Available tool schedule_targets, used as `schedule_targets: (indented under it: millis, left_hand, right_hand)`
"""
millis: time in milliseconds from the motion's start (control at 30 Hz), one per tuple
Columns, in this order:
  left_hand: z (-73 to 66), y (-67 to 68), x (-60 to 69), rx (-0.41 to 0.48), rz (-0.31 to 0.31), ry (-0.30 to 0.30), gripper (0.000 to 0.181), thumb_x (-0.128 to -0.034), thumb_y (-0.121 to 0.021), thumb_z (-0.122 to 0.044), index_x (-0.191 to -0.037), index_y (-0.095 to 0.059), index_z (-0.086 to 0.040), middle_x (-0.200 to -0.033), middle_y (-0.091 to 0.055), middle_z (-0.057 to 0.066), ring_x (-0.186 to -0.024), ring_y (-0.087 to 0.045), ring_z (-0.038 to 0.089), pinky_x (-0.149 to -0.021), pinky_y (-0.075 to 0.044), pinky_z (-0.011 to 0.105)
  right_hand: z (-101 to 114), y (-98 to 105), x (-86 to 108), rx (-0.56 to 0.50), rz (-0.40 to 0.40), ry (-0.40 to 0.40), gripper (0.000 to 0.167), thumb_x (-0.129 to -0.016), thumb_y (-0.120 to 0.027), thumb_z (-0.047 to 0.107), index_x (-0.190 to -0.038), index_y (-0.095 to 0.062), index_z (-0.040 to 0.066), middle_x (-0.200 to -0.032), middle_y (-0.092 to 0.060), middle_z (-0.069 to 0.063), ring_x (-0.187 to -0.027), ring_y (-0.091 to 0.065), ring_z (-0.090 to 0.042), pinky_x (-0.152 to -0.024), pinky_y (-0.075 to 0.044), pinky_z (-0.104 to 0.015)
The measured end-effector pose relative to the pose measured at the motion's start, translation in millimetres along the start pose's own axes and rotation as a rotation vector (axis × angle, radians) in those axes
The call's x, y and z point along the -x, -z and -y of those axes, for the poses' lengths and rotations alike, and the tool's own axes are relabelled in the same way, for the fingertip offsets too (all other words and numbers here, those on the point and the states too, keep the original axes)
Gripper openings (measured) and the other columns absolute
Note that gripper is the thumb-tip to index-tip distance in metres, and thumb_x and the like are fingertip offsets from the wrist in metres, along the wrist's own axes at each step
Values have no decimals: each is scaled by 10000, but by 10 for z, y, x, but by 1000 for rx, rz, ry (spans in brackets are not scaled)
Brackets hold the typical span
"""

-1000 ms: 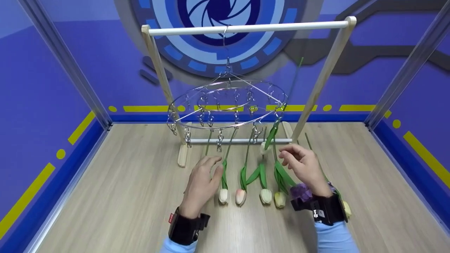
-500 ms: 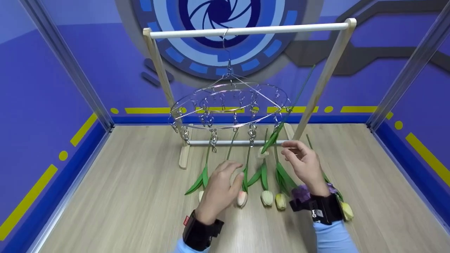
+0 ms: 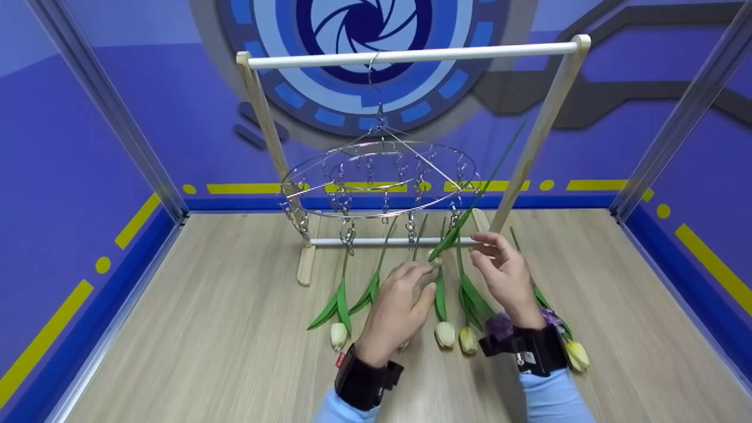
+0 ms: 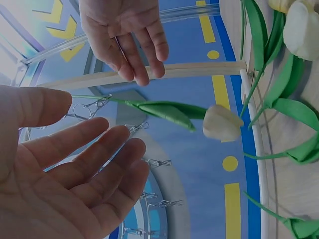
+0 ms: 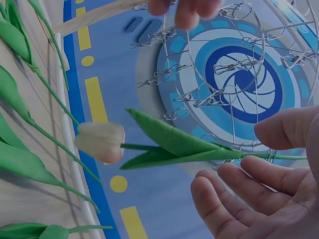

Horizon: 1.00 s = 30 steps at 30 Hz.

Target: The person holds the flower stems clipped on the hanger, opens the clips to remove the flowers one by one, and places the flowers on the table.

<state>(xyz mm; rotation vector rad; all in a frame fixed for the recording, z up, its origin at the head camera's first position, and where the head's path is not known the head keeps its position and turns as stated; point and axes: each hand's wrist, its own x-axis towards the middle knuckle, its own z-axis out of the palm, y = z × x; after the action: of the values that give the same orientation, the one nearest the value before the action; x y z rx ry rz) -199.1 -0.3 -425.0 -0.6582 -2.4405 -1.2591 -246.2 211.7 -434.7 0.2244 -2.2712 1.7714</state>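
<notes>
A white artificial tulip [image 5: 99,142] hangs bloom down on a slant from the round wire hanger [image 3: 376,214], at the ring's right side. Its green leaves [image 3: 449,239] lie between my two hands in the head view. My left hand [image 3: 399,311] is held left of and below this tulip, its fingers loosely bent and nothing gripped. Just right of the leaves is my right hand [image 3: 505,279], with relaxed fingers and thumb apart. Whether a right fingertip touches the stem, I cannot tell. The metal clips [image 4: 159,163] dangle from the ring.
A wooden stand [image 3: 543,129] with a white top rod [image 3: 470,54] carries the hanger. Several tulips lie on the table [image 3: 205,329], among them a white one [image 3: 339,336] and a yellow one [image 3: 578,356]. Purple petals [image 3: 500,326] show by the right wrist.
My left hand has moved right toward the hanging tulip, uncovering a white tulip on the left. The hanger has turned a little, and the hanging tulip slants more. My right hand has barely moved.
</notes>
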Motion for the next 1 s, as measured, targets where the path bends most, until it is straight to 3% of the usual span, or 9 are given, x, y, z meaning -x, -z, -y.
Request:
schedule_targets:
  millis: [233, 500, 767, 1000]
  left_hand:
    - [-50, -130, -278, -37, -42, -46, 347, -987, -648, -96, -1310, -650, 31, -1300, -656, 151, -1131, -661, 257, -1001, -541, 356]
    - [-51, -263, -556, -130, -57, -97, 393, -971, -643, -75, -1341, -628, 55, -1393, -606, 194, -1269, -608, 312, -1100, -483, 392]
    - [3, -392, -599, -116, -55, -89, 472, -970, -624, -64, -1422, -564, 58, -1408, -592, 223, -1279, -602, 325, -1109, -474, 399]
    - [39, -455, -541, -98, -120, -105, 443, -963, -636, -67, -1392, -590, 35, -1326, -637, 191, -1221, -628, 303, -1064, -502, 391]
  right_hand:
    - [-59, -61, -28, -108, 44, 47, 486, -1038, -542, -17, -1508, -418, -40, -1536, -466, -198, -1367, -488, -372, -1006, -472, -209]
    - [-94, -120, -59, -191, 70, 82, 567, -1019, -562, -41, -1534, -331, -94, -1570, -402, -254, -1371, -473, -374, -1023, -471, -209]
    - [-73, -116, -33, -216, 77, 99, 517, -1029, -572, -18, -1496, -370, -108, -1511, -444, -278, -1310, -537, -275, -1002, -506, -225]
    - [-17, -112, -7, -183, 72, 101, 496, -1017, -563, -54, -1478, -394, -119, -1445, -496, -303, -1242, -578, -221, -982, -507, -223]
